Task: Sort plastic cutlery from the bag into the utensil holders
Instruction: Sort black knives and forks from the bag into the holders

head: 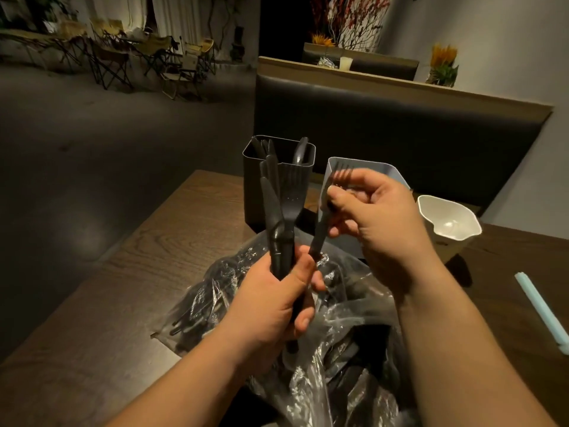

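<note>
Currently our left hand (271,300) grips a mixed bundle (286,211), our right hand (381,217) pinches one fork (320,235); that pinch may slip.

A dark brown wood-grain table (184,241) fills the near view. On its right side sits a white plastic bowl with a wavy rim (449,220). Nearer, at the right edge, lies a slim pale blue stick (538,306). Beyond the table rises a black padded booth backrest (400,134) capped by a light wooden ledge (400,84). A bunch of orange artificial flowers (443,63) stands far right, and beige folding camp chairs (147,57) far left.
</note>
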A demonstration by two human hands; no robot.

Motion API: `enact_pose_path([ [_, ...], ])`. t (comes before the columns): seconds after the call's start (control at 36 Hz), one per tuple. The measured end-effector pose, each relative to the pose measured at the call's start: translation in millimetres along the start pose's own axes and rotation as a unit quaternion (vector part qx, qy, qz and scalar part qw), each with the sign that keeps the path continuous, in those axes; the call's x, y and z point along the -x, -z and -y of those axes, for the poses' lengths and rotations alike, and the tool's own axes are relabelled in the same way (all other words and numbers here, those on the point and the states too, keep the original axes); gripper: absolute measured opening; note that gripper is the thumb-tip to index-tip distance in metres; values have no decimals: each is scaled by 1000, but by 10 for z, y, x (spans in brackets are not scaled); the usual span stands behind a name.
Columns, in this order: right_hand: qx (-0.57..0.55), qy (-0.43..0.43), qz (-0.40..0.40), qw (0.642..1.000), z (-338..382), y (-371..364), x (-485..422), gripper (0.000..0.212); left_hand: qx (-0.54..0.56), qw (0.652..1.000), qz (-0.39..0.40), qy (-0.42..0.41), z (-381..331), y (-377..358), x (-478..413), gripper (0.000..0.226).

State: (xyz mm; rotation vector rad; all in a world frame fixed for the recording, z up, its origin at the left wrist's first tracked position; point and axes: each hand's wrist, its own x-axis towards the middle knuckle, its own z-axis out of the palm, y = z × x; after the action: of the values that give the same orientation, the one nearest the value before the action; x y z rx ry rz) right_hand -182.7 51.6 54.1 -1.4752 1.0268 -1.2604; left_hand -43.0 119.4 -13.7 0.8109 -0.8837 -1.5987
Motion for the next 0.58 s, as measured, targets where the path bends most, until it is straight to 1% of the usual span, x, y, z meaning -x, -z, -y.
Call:
enact_pose_path([
  [0.08, -38, -3, -48, 998, 20, 83, -42, 23, 2, 1000, -23, 4, -17, -15, -10, 59],
  [0.17, -63, 10, -80, 995, 72, 192, -56, 23, 0, 998, -50, 23, -37, 0, -3, 54],
  [0.22, -80, -6, -66, 995, 102, 253, -39, 22, -11, 998, -50, 21, -33, 0, -2, 45],
  [0.25, -83, -19, -45, 995, 113, 262, -22, 22, -15, 998, -52, 18, -27, 3, -4, 42],
  [0.31, -84, -42, 14, 996, 117, 219, 20, 23, -19, 998, -57, 16, -17, 10, -11, 41],
  [0.36, -69, -54, 49, 995, 75, 132, 50, 24, -19, 998, -64, 12, -6, 10, -18, 43],
  [0.42, -47, -58, 50, 996, 31, 51, 57, 27, -22, 997, -72, 7, 0, 8, -21, 41],
  [0.5, -28, -52, 24, 998, -29, 1, 42, 29, -23, 996, -81, -9, 5, 24, -29, 38],
  [0.58, -35, -60, 5, 998, -76, -35, 44, 29, -16, 998, -62, -22, 5, 21, -25, 35],
])
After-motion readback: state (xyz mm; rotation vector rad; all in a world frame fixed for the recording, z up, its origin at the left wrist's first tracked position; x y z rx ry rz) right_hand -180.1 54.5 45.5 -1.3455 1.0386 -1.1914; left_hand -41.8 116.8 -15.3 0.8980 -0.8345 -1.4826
